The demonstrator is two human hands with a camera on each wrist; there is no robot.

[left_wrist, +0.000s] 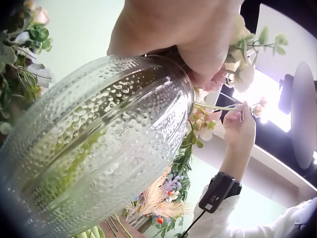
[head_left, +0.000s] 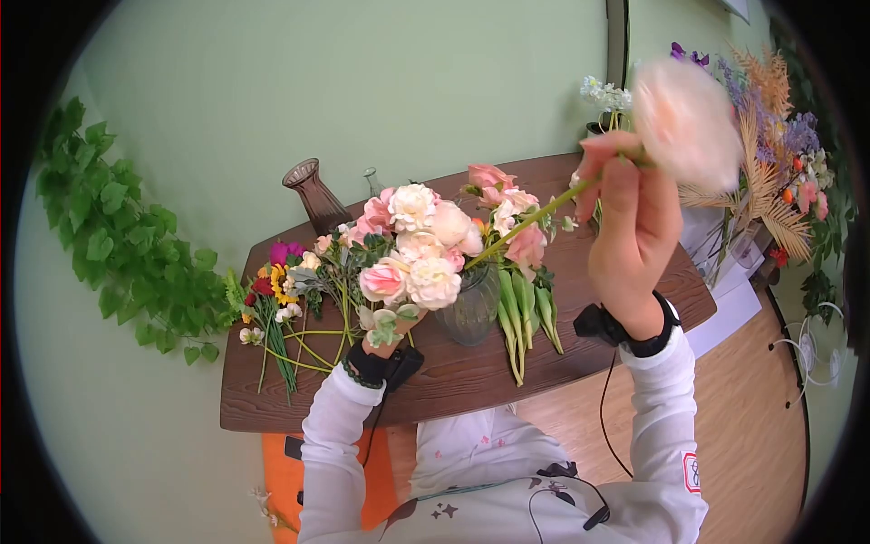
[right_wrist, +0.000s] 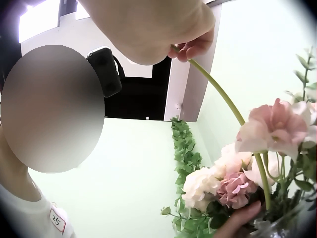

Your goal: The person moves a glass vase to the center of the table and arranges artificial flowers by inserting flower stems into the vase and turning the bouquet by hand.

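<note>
I see the right hand (head_left: 633,227) raised, pinching the stem (head_left: 544,210) of a blurred pale-pink flower (head_left: 684,122); the stem slants down into the bouquet (head_left: 426,249) at the glass vase (head_left: 468,313). The left hand (left_wrist: 183,27) bends over the vase mouth, its fingertips hidden, so I can't tell its grip. Below lies a dark wooden table (head_left: 435,399), beside a pale green wall (head_left: 362,82).

Number 25 on a red-bordered sticker (right_wrist: 57,219), white sleeve (head_left: 663,417), small label (left_wrist: 209,205) unreadable on black wrist device (left_wrist: 219,190)

Bouquet (head_left: 419,247) blocking middle, brown vase (head_left: 319,192) behind, room above
</note>
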